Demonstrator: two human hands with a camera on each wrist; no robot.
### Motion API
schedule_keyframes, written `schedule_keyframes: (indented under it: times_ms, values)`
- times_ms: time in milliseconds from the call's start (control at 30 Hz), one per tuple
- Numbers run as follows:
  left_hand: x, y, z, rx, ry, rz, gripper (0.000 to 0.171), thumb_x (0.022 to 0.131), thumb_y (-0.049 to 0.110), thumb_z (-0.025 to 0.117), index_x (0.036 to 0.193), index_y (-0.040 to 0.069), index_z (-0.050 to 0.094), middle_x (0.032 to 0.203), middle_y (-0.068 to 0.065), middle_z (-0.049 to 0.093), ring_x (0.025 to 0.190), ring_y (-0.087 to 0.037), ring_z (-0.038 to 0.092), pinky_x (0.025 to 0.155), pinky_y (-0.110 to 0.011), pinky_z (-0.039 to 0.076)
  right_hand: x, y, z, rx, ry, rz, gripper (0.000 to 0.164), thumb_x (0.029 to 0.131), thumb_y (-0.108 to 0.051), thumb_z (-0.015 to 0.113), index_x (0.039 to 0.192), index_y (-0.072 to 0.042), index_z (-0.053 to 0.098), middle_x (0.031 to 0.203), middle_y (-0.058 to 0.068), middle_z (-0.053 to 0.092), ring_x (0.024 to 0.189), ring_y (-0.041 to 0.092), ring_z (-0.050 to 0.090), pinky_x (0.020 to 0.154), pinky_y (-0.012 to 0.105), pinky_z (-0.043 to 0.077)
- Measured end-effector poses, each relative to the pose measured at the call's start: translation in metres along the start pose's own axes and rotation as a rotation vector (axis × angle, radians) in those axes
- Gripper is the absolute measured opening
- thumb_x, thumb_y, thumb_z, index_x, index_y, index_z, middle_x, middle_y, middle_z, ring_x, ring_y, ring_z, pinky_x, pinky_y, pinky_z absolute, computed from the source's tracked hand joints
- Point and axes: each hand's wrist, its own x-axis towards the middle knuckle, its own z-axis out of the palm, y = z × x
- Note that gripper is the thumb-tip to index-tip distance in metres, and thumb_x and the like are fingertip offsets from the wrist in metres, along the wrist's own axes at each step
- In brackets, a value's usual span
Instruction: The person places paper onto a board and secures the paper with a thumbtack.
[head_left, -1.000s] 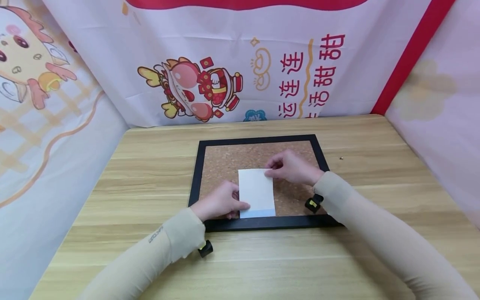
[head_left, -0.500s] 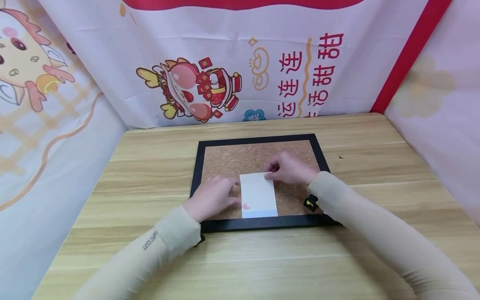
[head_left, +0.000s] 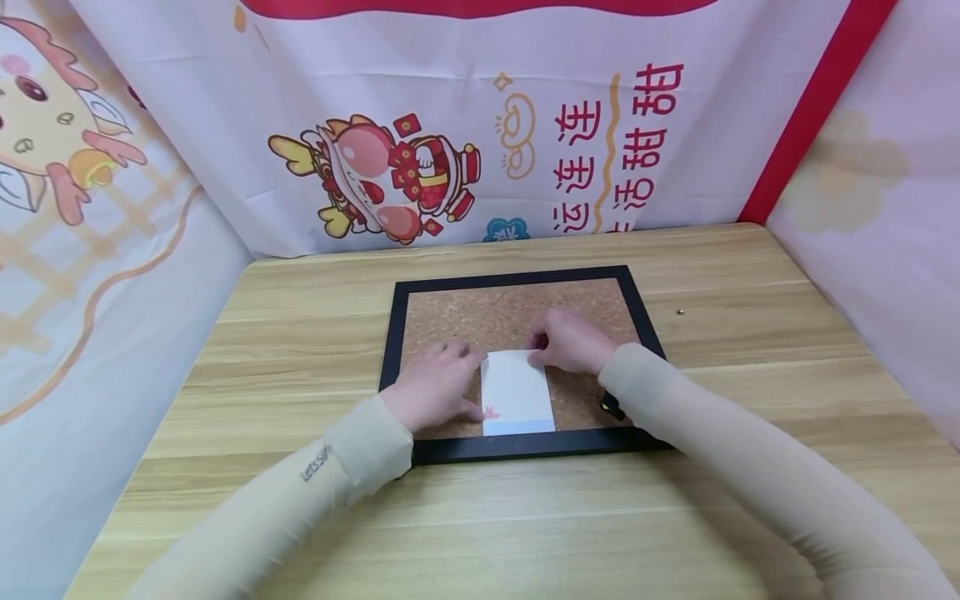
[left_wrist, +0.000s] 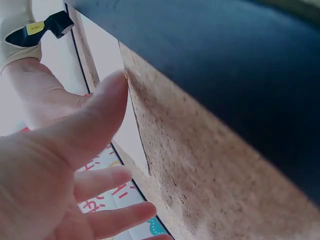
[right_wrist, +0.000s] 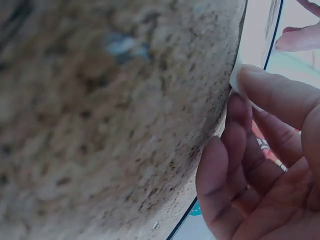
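Note:
A white sheet of paper (head_left: 516,387), with a pale blue strip along its near edge and a small pink mark at lower left, lies on the cork of a black-framed cork board (head_left: 442,308). At the sheet's far right corner my right hand (head_left: 572,340) pinches the paper between thumb and fingers; the right wrist view shows the thumb on the paper (right_wrist: 255,35) and the forefinger behind it. My left hand (head_left: 438,383) is spread over the left part of the cork. Its thumb (left_wrist: 110,97) rests at the paper's left edge, other fingers extended.
The board lies on a wood-grain table (head_left: 300,333). A tiny shiny object (head_left: 680,312) lies on the table right of the board. Printed cloth (head_left: 435,83) hangs behind and at both sides.
My left hand has let go of the paper's lower left, uncovering the pink mark, then come back to its left edge. The paper's far edge has come slightly nearer, with my right hand still pinching it.

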Motion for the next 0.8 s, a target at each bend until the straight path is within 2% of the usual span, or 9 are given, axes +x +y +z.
schedule_keyframes:
  times_ms: [167, 300, 467, 567, 700, 800]
  values:
    - [0.004, 0.0, 0.001, 0.009, -0.081, -0.032, 0.089, 0.08, 0.065, 0.069, 0.151, 0.017, 0.044, 0.152, -0.017, 0.041, 0.135, -0.04, 0.04, 0.106, -0.058, 0.036, 0.001, -0.004, -0.001, -0.005, -0.002, 0.009, 0.015, 0.086, -0.018, 0.079, 0.1, -0.017, 0.073, 0.09, 0.001, 0.065, 0.082, 0.022, 0.057, 0.073, 0.035, 0.047]
    - [0.007, 0.001, 0.003, 0.013, -0.14, -0.058, 0.089, 0.082, 0.068, 0.065, 0.154, 0.022, 0.038, 0.157, -0.016, 0.032, 0.14, -0.043, 0.032, 0.107, -0.064, 0.031, 0.001, -0.005, -0.001, -0.005, -0.011, 0.017, 0.021, 0.086, -0.018, 0.08, 0.106, -0.017, 0.071, 0.093, 0.002, 0.065, 0.084, 0.022, 0.057, 0.076, 0.036, 0.047]
    - [0.008, 0.002, 0.005, 0.001, -0.163, -0.068, 0.089, 0.084, 0.065, 0.064, 0.156, 0.021, 0.035, 0.159, -0.018, 0.028, 0.141, -0.045, 0.028, 0.106, -0.067, 0.028, 0.002, -0.005, -0.001, 0.007, -0.023, 0.036, 0.032, 0.087, -0.019, 0.079, 0.117, -0.018, 0.068, 0.096, 0.003, 0.064, 0.087, 0.024, 0.056, 0.076, 0.038, 0.047]
    - [0.008, 0.002, 0.007, 0.001, -0.171, -0.07, 0.09, 0.085, 0.064, 0.063, 0.157, 0.02, 0.031, 0.16, -0.019, 0.025, 0.142, -0.047, 0.025, 0.107, -0.067, 0.026, 0.001, -0.003, -0.004, 0.016, -0.028, 0.028, 0.033, 0.088, -0.019, 0.077, 0.119, -0.018, 0.067, 0.097, 0.004, 0.063, 0.086, 0.024, 0.057, 0.074, 0.038, 0.047]
    - [0.008, 0.003, 0.008, -0.002, -0.183, -0.067, 0.091, 0.087, 0.061, 0.064, 0.158, 0.018, 0.027, 0.161, -0.021, 0.02, 0.142, -0.051, 0.022, 0.108, -0.067, 0.023, -0.004, 0.003, -0.019, 0.022, 0.02, -0.013, 0.027, 0.091, -0.018, 0.073, 0.118, -0.015, 0.07, 0.095, 0.004, 0.064, 0.084, 0.022, 0.058, 0.072, 0.036, 0.049]
    - [0.008, 0.005, 0.007, -0.001, -0.189, -0.066, 0.091, 0.087, 0.059, 0.065, 0.158, 0.016, 0.027, 0.161, -0.022, 0.019, 0.141, -0.053, 0.02, 0.109, -0.067, 0.022, -0.01, 0.013, -0.04, -0.002, 0.109, -0.048, 0.019, 0.093, -0.017, 0.071, 0.111, -0.012, 0.074, 0.094, 0.003, 0.067, 0.085, 0.021, 0.06, 0.074, 0.037, 0.051]
